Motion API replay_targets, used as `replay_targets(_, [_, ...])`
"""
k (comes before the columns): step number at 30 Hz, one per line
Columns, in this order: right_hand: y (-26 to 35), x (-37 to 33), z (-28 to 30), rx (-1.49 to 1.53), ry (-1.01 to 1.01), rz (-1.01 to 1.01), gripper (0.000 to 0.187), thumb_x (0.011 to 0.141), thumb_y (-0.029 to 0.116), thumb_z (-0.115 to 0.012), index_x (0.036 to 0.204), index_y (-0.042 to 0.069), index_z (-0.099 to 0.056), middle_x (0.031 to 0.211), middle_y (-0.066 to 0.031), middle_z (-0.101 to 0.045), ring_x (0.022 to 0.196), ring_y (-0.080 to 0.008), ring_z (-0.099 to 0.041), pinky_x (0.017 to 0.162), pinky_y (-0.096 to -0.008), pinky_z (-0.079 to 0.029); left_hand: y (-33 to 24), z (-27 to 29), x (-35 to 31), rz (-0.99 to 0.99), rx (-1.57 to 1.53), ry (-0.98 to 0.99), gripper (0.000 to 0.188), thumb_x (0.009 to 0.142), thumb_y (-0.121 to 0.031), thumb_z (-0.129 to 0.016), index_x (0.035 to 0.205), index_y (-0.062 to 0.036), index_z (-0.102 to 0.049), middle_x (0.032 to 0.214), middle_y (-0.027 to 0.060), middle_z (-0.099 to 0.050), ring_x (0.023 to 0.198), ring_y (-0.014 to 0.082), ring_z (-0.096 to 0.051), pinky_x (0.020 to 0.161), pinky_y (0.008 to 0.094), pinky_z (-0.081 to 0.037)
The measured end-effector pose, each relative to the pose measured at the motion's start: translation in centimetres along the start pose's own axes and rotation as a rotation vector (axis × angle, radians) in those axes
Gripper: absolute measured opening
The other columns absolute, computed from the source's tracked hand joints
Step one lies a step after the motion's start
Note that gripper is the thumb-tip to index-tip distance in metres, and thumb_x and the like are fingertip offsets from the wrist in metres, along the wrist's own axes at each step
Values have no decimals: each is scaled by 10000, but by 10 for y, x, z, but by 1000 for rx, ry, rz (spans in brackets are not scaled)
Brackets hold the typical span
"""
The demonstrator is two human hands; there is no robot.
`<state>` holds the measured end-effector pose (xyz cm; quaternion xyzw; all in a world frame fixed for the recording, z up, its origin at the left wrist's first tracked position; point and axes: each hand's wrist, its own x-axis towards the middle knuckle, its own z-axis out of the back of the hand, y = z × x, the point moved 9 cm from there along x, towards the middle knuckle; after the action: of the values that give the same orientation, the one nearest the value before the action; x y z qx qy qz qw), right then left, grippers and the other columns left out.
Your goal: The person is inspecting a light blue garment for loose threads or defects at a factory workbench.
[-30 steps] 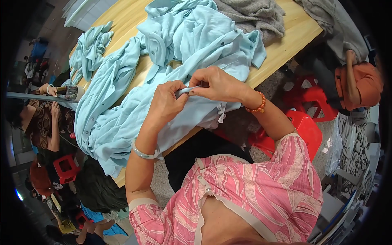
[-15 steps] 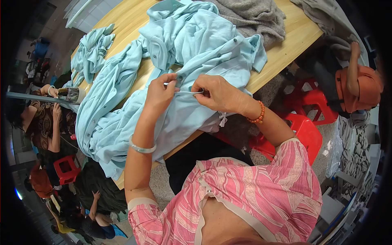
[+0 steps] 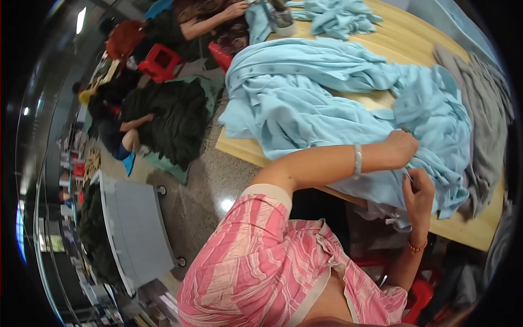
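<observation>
A person in a pink patterned top works over a pale blue knitted garment (image 3: 297, 111) with dark buttons, which lies rumpled across a light yellow wooden table (image 3: 239, 143). Compared with half a second ago, the view has swung leftward: the table now fills the upper right, and a light grey wheeled cart (image 3: 139, 229) with dark cloth inside has come into sight at lower left.

The left hand (image 3: 402, 148), above a pale bangle (image 3: 357, 161), was loosely open; its fingers are now curled in over the cloth, and whether they grip it cannot be told. The right hand (image 3: 420, 192), wearing an orange bead bracelet (image 3: 417, 248), is just below it, thumb and forefinger narrowed and pinching the garment's near edge, as before.

A grey garment (image 3: 482, 136) lies along the table's right side. At upper left are a dark green cloth pile (image 3: 169, 120), a red plastic stool (image 3: 159, 61) and a co-worker's hand (image 3: 237, 9).
</observation>
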<state>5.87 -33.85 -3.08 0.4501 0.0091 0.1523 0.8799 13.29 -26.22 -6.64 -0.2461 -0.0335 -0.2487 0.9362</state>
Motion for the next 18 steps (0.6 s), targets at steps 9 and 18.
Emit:
replay_targets(9, [9,-1,-1,-47,13,59,65,823,-30,-589,857,-27,-534,690,2,-479,591,-51,-405,529,-216,-359,-5,-1,-2,-32,-108,-136,143,615,-56,-652,737,15,-668,805,230,-656,799,360,-654,678,406,-528])
replay_targets(18, [2,-1,-2,-37,9,44,59,826,-31,-589,875,-32,-556,677,-1,-470,607,-48,-406,544,-202,-357,3,-15,0,43,-138,12,143,628,-64,-669,743,20,-674,836,223,-665,847,351,-655,707,402,-526])
